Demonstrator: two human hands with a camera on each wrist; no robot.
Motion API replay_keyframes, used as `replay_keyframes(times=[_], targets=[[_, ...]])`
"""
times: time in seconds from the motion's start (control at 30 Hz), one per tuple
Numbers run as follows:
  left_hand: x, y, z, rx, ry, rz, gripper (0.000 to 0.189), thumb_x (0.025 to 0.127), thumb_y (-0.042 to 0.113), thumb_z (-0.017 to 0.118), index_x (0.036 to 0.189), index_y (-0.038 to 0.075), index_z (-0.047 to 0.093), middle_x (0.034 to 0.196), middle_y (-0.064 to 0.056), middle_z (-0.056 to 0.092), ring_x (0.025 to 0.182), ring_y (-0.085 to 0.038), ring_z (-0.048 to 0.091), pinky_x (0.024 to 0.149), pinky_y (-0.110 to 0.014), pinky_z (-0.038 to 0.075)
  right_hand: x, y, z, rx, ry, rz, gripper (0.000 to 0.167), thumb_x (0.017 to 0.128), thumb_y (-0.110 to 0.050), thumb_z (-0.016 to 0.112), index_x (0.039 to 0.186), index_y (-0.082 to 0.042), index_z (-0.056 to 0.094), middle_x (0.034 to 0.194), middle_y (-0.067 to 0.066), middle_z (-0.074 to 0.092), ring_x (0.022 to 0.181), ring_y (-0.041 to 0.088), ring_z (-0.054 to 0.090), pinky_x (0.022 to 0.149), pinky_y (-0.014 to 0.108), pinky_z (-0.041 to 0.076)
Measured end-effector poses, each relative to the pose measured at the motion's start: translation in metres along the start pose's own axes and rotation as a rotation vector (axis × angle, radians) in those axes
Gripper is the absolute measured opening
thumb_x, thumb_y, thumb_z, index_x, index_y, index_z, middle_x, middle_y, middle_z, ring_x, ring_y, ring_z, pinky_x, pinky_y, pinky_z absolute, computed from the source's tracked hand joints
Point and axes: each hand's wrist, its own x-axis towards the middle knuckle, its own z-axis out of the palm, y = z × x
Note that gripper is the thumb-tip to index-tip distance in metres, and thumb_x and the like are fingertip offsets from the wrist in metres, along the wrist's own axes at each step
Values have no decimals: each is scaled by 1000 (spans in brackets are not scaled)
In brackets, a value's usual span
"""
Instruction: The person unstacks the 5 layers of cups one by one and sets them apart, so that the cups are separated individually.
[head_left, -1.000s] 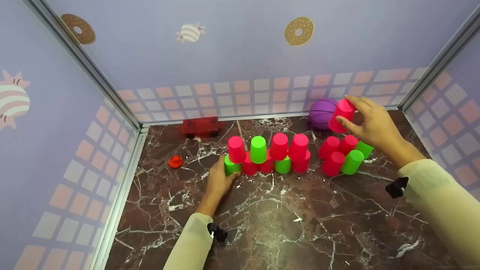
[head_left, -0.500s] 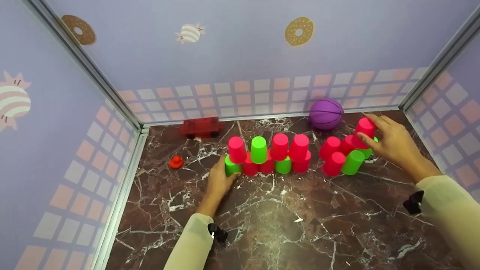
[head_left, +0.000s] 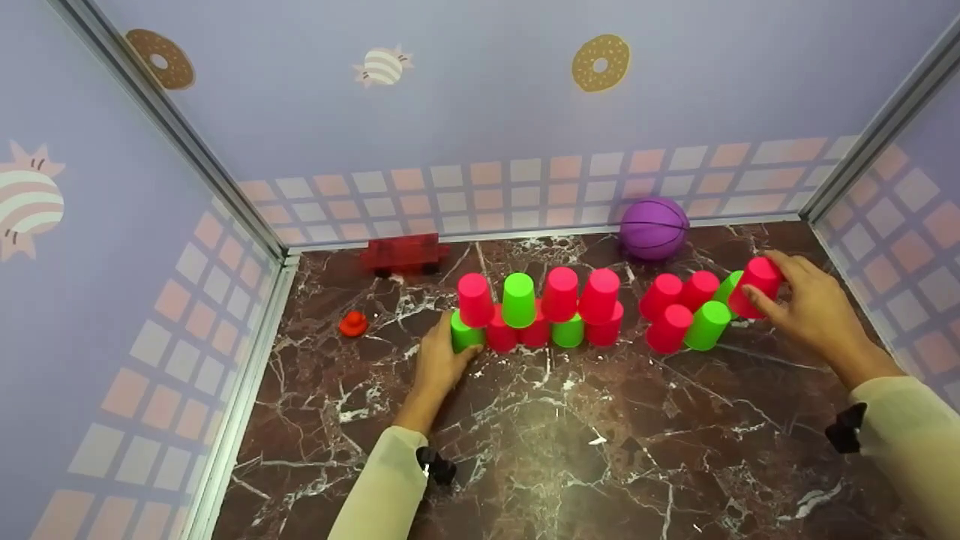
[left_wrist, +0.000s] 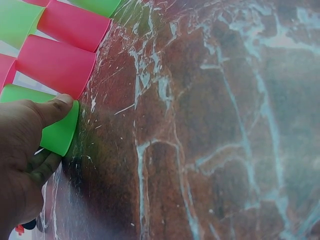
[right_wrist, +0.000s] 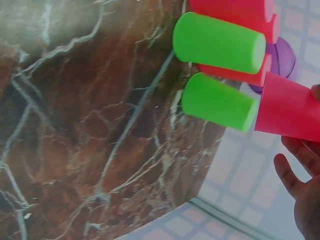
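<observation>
My left hand (head_left: 441, 358) grips the green cup (head_left: 466, 332) at the left end of a row of upside-down cups, thumb in front and fingers behind in the left wrist view. On that bottom row of red and green cups stands a second layer: a red cup (head_left: 475, 300), a green cup (head_left: 519, 300) and two more red ones. Over at the right, my right hand (head_left: 814, 304) holds a red cup (head_left: 756, 287) upside down. It appears raised beside a cluster of red cups (head_left: 669, 328) and green cups (head_left: 707, 326); the right wrist view shows only its lower part.
A purple ball (head_left: 653, 229) sits against the back wall behind the cluster. Back left stands a translucent red toy car (head_left: 403, 253), with a small orange-red object (head_left: 353, 324) nearer. Patterned walls enclose the marbled table (head_left: 570, 450) at the back and sides.
My right hand has carried the red cup rightward and down, from in front of the purple ball to the cluster's right side. The left hand and the stacked cups stay put.
</observation>
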Motion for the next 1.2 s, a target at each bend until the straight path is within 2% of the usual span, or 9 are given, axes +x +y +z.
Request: replay_keyframes(times=[0.17,0.37,0.57,0.8,0.9,1.03,1.2], targets=[[0,0,0,-1,3,2,71,84,33,98,141,15,60,116,-19,78,107,-38,77,93,-54,63,-11,10,6,7,9,44,65,98,-18,81,150,10,54,118,36,65,96,54,65,83,69,49],[1,-1,0,-5,11,11,71,83,32,98,141,14,60,117,-19,78,108,-39,77,95,-56,63,-25,15,21,42,8,74,64,96,-15,83,149,9,55,116,35,65,91,49,66,77,60,50],[0,1,-1,0,-6,-12,74,83,31,98,144,13,59,120,-21,77,110,-40,77,97,-57,62,-38,21,40,106,-6,104,64,96,-9,84,148,11,54,130,41,63,99,57,68,85,69,54],[-2,5,-2,-8,23,-4,74,82,29,99,142,13,60,119,-22,77,110,-42,77,97,-58,62,-50,30,59,118,-6,120,62,95,-6,84,146,13,54,130,40,62,102,57,67,89,71,54],[-2,4,-2,-7,33,10,73,82,29,99,141,12,60,117,-21,77,109,-42,77,96,-58,62,-52,30,63,121,-9,128,63,96,-6,84,147,12,53,131,40,62,105,58,67,90,72,53],[-1,2,-1,3,13,0,71,83,30,99,141,13,60,119,-19,78,110,-39,77,95,-56,62,-53,29,64,133,-14,139,63,97,-6,83,148,12,52,133,41,61,109,60,64,93,75,51],[-1,6,-4,-18,1,-15,70,84,28,97,141,12,60,120,-20,77,111,-41,76,99,-58,60,-52,27,63,138,-35,151,64,98,-7,82,150,13,50,137,43,59,116,62,61,98,76,48]])
